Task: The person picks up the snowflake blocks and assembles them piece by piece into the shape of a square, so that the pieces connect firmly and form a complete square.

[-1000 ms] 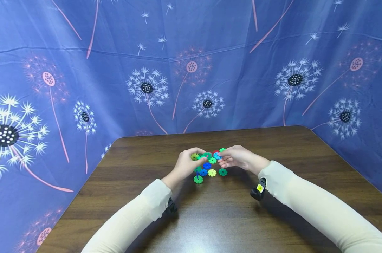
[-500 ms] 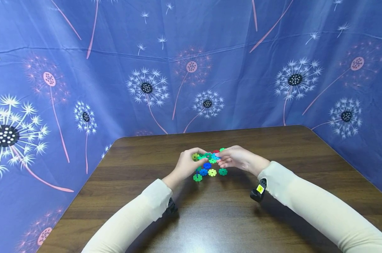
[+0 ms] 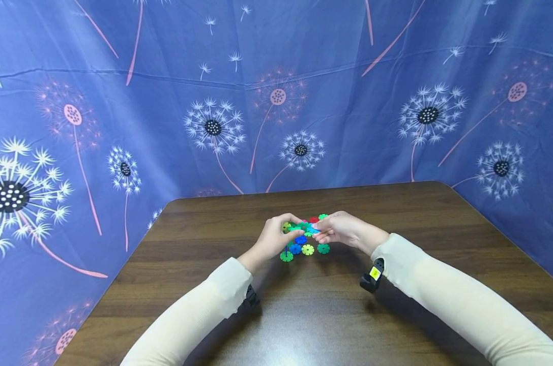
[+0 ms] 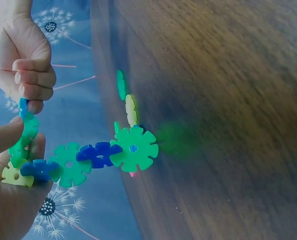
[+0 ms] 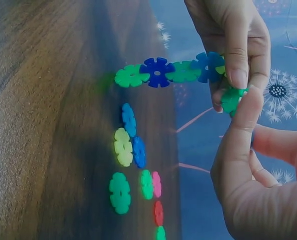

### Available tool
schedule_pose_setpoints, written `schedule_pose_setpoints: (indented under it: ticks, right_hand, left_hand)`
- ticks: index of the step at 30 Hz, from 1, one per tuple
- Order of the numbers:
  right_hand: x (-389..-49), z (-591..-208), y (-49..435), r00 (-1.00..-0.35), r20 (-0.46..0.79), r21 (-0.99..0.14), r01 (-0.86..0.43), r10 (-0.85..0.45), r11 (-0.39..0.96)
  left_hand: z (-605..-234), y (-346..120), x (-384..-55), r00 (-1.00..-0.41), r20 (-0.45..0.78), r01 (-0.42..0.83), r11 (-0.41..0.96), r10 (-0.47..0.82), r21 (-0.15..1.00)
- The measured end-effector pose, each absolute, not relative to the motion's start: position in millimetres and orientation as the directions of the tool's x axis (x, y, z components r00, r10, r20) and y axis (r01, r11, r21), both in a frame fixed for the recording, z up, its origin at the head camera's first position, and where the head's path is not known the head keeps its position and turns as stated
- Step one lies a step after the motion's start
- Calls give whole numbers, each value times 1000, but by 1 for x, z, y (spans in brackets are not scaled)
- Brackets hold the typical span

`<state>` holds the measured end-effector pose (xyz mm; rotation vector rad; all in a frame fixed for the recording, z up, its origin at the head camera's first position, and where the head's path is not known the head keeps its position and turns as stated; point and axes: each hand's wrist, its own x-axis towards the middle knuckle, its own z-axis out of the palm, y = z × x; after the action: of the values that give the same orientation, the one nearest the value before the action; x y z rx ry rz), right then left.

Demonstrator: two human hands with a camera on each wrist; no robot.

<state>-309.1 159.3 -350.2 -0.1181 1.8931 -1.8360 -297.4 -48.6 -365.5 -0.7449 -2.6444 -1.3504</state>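
My left hand (image 3: pixel 272 238) pinches a chain of interlocked flower-shaped plastic discs between thumb and fingers. In the left wrist view its parts are a yellow disc (image 4: pixel 12 175), a blue disc (image 4: pixel 99 155), and several green ones; a green disc (image 4: pixel 134 148) forms the lower end, close over the table. Opposite, my right hand (image 3: pixel 347 229) pinches a light blue disc (image 4: pixel 23 107) against the chain's upper green disc (image 5: pixel 230 101). Fingers partly cover that joint, so how deep the slots interlock cannot be told.
Loose discs lie on the wooden table (image 3: pixel 203 244) beneath the hands: a yellow disc (image 5: pixel 123 147), a green disc (image 5: pixel 120 193), a red disc (image 5: pixel 159 213), a pink disc (image 5: pixel 157 184) and several blue and green ones. A blue dandelion-print cloth (image 3: pixel 349 127) hangs behind the table.
My right hand has shifted slightly left, bringing the light blue disc closer against the green one. The light blue disc has tilted. The left hand has edged slightly right, still holding the chain.
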Motion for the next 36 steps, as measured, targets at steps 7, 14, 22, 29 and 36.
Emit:
schedule_pose_setpoints:
  ticks: [7, 14, 22, 29, 36]
  right_hand:
    - [-309, -349, 164, -872, -278, -960, 248, -404, 127]
    - [-315, -365, 179, -897, -239, -959, 158, -372, 235]
    - [-311, -391, 176, -929, -220, -896, 73, -296, 438]
    - [-308, -401, 168, -962, -199, -863, 81, -187, 499]
    - [-309, -406, 164, -977, -176, -829, 79, -124, 554]
  left_hand:
    - [-367, -49, -298, -887, 325, 455, 497, 328, 739]
    - [-371, -53, -300, -908, 305, 412, 482, 287, 774]
    - [-371, -51, -298, -912, 289, 401, 477, 292, 782]
    - [-368, -51, -296, -911, 286, 400, 474, 296, 784]
    - [-368, -51, -295, -914, 273, 391, 471, 300, 791]
